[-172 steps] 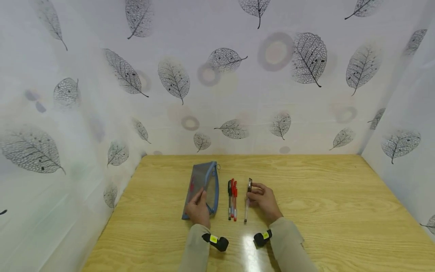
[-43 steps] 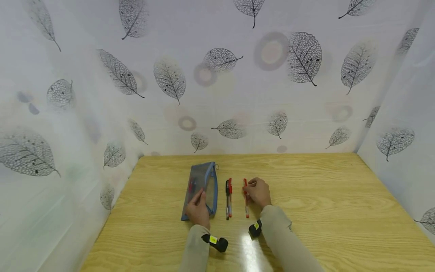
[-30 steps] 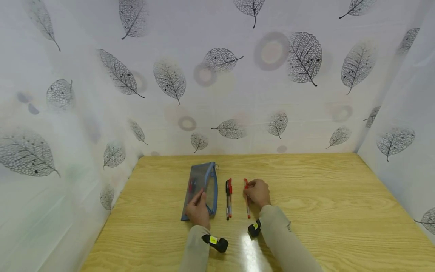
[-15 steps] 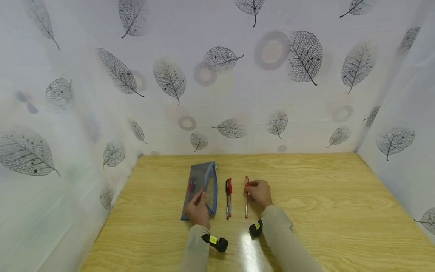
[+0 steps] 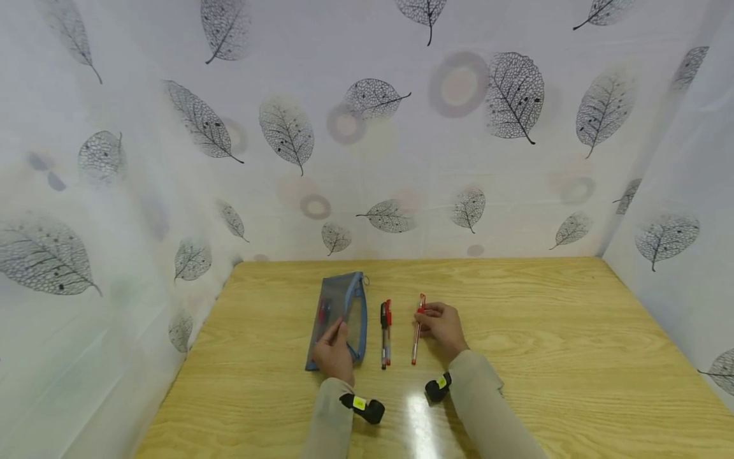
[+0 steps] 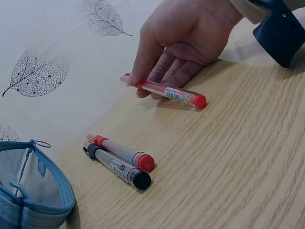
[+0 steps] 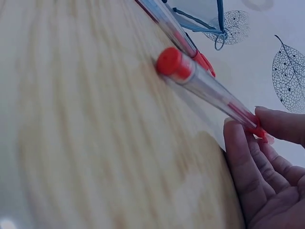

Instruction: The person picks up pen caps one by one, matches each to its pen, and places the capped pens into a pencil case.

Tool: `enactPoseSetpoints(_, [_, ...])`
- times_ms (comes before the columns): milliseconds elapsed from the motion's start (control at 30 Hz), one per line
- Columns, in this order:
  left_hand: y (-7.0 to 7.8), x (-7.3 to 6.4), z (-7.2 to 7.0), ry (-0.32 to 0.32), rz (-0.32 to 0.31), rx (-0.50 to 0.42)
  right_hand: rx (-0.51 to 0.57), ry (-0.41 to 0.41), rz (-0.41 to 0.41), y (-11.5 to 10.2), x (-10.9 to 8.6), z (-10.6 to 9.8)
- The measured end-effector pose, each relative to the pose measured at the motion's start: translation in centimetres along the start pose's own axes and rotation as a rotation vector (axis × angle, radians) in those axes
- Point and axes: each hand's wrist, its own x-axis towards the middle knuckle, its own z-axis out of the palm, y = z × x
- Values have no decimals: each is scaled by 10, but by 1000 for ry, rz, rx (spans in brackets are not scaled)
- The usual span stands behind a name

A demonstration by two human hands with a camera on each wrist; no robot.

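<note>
A red-capped gel pen is pinched between the thumb and fingers of my right hand, its cap end raised toward the back. In the right wrist view the pen's red end points away from the fingertips. My left hand pinches the edge of a blue mesh zip pencil pouch, whose mouth gapes toward the right. Pens inside show dimly through the mesh. Between the hands, a black gel pen and another red gel pen lie side by side on the table.
The wood-grain table is backed by a pale curtain printed with leaves. A metal ring hangs at the pouch's far corner. Black wrist cameras sit on both sleeves.
Earlier, my right hand held a black-capped pen, which is gone from there. A red pen left the middle group and is now in that hand, lifted and tilted. The left hand stays put.
</note>
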Motion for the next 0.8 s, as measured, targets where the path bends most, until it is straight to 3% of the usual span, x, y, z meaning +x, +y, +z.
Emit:
enactPoseSetpoints(233, [1,0,0,6,-3,2,-4,30,-5,1,-2,2])
enactPoseSetpoints(433, [3,0,-1,-6,0,-7,85,32,-26,-1,-3,11])
enactPoseSetpoints(800, [3,-3,0,-5,20,-30,42,11,-38,-15,-7,54])
